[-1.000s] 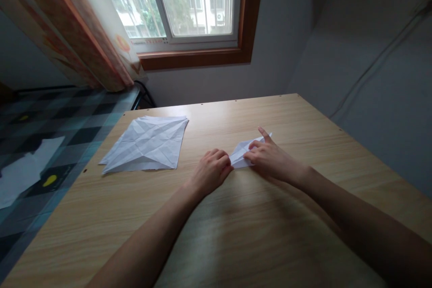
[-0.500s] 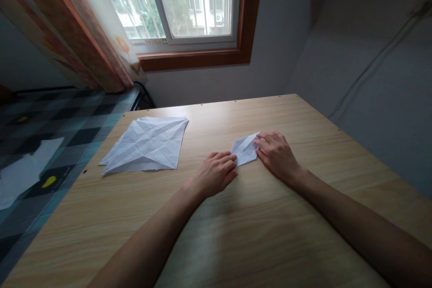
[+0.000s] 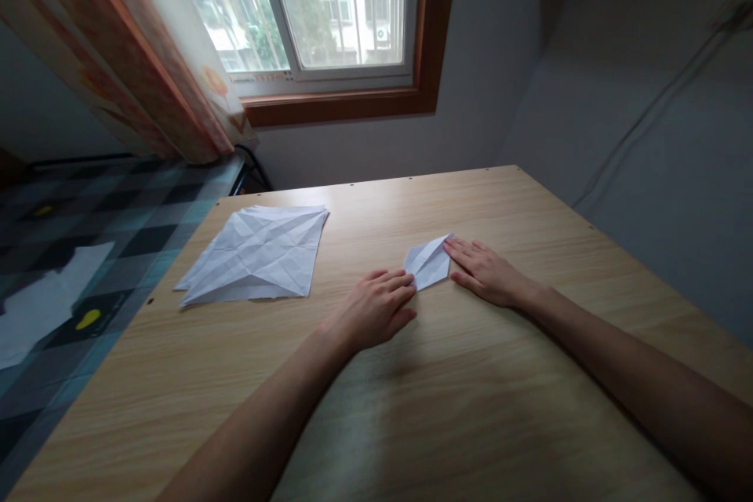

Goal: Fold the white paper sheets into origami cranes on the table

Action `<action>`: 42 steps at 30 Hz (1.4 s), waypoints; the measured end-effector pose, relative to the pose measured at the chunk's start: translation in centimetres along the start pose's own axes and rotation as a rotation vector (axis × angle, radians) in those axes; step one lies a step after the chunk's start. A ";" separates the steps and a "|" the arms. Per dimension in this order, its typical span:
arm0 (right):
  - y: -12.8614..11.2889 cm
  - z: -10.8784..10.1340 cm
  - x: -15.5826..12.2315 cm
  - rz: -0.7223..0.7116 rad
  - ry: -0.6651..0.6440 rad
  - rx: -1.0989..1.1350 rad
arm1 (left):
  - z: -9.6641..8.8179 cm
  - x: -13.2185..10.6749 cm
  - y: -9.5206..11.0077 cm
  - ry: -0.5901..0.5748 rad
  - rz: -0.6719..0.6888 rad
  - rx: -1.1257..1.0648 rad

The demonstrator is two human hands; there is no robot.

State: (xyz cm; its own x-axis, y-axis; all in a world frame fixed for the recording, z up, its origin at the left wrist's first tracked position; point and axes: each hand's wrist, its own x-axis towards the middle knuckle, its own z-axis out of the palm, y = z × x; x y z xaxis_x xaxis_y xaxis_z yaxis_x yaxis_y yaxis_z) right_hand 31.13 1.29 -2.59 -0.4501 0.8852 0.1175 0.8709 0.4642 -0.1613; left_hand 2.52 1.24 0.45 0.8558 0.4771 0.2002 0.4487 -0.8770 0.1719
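A small folded sheet of white paper (image 3: 429, 262) lies on the wooden table (image 3: 365, 423) between my two hands. My left hand (image 3: 380, 306) rests at its left corner, fingers stretched out over the edge and thumb apart. On the far right corner lie the fingertips of my right hand (image 3: 485, 273), flat and extended, with the thumb spread toward me. A raised fold runs diagonally across the paper. Fingers cover both of its ends.
A stack of creased white sheets (image 3: 259, 251) lies at the table's far left. Further left, more white paper (image 3: 52, 298) rests on a checked cloth (image 3: 135, 196). A window (image 3: 341, 8) and a curtain (image 3: 153, 39) are beyond the table.
My right hand has flattened, its fingers straightening along the paper's right corner where they were curled before. The paper's fold stands out more. My left hand has hardly moved.
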 end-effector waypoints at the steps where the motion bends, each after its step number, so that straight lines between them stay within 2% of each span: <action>1: 0.5 0.0 0.2 0.023 -0.003 -0.002 | 0.0 0.0 0.0 0.003 0.000 0.000; 8: 2.0 0.4 1.0 0.247 0.063 0.018 | 0.2 -0.1 -0.1 0.012 0.004 0.007; 12: 1.3 0.6 1.6 0.395 0.209 0.141 | 0.0 0.0 0.1 -0.008 0.006 0.022; 14: 0.3 0.6 2.0 0.415 0.264 0.205 | -0.2 0.1 0.4 -0.027 -0.006 0.035; 18: -2.1 0.8 2.7 0.340 0.267 0.320 | -0.3 0.1 0.6 -0.020 0.002 0.000; 21: -3.4 0.9 3.3 0.299 0.284 0.370 | 0.1 0.0 0.2 0.082 0.002 -0.133; 24: -4.1 1.0 3.6 0.268 0.297 0.374 | 0.7 -0.1 -0.6 0.303 -0.175 -0.168; 26: -4.2 1.1 3.5 0.235 0.299 0.374 | 1.0 0.0 -1.1 0.381 -0.344 -0.130; 29: -4.4 1.0 3.3 0.187 0.310 0.389 | 1.2 0.2 -1.5 0.367 -0.469 -0.107; 35: -4.9 0.8 2.6 0.070 0.354 0.409 | 1.3 0.2 -1.6 0.330 -0.366 -0.129; 39: -4.5 0.6 1.9 -0.060 0.292 0.370 | 1.3 0.2 -1.4 0.296 -0.333 -0.104; 42: -4.4 0.4 1.4 -0.076 0.240 0.357 | 1.1 0.2 -0.9 0.256 -0.322 -0.061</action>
State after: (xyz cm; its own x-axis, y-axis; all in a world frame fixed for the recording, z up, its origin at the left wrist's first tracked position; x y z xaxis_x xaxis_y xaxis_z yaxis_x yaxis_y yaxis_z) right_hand 26.58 0.53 -2.10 -0.4150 0.8358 0.3594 0.6955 0.5461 -0.4670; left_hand 2.56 2.11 -0.72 0.5790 0.7323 0.3585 0.6605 -0.6791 0.3203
